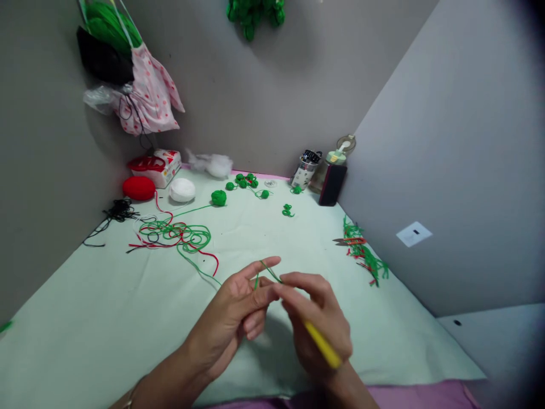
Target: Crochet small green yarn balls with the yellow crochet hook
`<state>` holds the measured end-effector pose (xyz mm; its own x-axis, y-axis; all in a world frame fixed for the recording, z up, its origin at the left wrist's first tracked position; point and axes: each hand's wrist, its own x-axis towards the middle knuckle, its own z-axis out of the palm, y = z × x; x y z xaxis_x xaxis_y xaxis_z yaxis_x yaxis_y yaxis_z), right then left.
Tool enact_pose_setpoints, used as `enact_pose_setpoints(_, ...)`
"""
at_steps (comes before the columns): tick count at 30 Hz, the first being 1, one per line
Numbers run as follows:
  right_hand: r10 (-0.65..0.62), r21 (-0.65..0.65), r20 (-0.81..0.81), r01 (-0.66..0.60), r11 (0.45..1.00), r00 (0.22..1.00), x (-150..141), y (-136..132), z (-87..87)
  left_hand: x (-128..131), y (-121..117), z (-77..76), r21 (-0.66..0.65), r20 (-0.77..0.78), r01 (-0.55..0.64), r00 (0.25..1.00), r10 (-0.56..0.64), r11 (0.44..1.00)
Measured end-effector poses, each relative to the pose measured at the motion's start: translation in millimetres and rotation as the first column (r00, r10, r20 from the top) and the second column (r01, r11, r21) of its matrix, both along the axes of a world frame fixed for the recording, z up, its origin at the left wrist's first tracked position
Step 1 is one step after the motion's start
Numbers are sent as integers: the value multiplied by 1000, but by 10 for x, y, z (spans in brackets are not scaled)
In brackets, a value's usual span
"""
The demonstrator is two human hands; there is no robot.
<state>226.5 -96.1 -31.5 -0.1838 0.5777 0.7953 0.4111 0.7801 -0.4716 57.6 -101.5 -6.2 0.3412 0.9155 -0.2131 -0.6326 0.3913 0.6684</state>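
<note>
My left hand (238,309) is low in the middle of the view, fingers curled, with a strand of green yarn (266,270) looped over its index finger and pinched by the thumb. My right hand (317,318) sits just to its right, closed around a yellow crochet hook (322,345) whose tip meets the yarn loop between the two hands. The green strand trails back left to a loose tangle of green and red yarn (176,236) on the pale green table cover (106,318).
A red yarn ball (138,188), a white roll (182,190), a green yarn ball (218,197) and several small green crocheted pieces (246,181) lie at the back. Yarn scraps and small scissors (361,253) lie right. A tin (305,168), a bottle (338,159), hanging bags (140,96).
</note>
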Motion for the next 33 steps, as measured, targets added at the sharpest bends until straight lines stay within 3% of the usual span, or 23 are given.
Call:
enact_pose_setpoints(2, 59, -137, -227, -92, 986, 972, -7, 15, 28, -14, 14, 15, -24, 19, -5, 1000, 5, 1000)
enact_pose_setpoints(5, 148, -277, -503, -321, 906, 851, -31, 56, 68, -7, 13, 14, 20, -20, -86, 996, 86, 996)
enact_pose_setpoints(7, 178, -313, -485, -360, 879, 856, -56, 80, 86, 13, -3, -6, 71, -67, -96, 993, 100, 993)
enact_pose_setpoints(12, 142, -245, -328, -230, 942, 934, -86, 54, 84, 49, -28, -53, 147, -178, -121, 973, 146, 982)
enact_pose_setpoints(15, 36, -71, -21, -37, 997, 999, -56, 8, 19, 59, -19, -62, 117, -147, -153, 974, 170, 981)
enact_pose_setpoints(17, -28, 71, 115, 20, 997, 993, -27, -4, -21, 58, -3, -64, 59, -83, -127, 988, 131, 990)
enact_pose_setpoints(18, -27, 78, 101, 19, 997, 995, -14, -2, -28, 52, 8, -63, 26, -48, -105, 993, 106, 994)
enact_pose_setpoints(20, 14, -34, -82, -17, 999, 997, 2, 17, -8, 34, 29, -57, -34, 3, -84, 996, 84, 996)
enact_pose_setpoints(22, 42, -192, -334, -111, 975, 942, 4, 45, 44, 20, 40, -45, -52, 10, -110, 994, 111, 993)
enact_pose_setpoints(24, 74, -282, -472, -231, 931, 878, -8, 72, 93, 22, 34, -33, -12, -24, -137, 990, 137, 990)
enact_pose_setpoints(28, 151, -343, -452, -328, 880, 879, -38, 99, 102, 57, -2, -28, 96, -116, -104, 987, 115, 990)
enact_pose_setpoints(33, 131, -396, -530, -381, 836, 838, -9, 80, 69, 28, -4, -32, 97, -153, -120, 979, 134, 988)
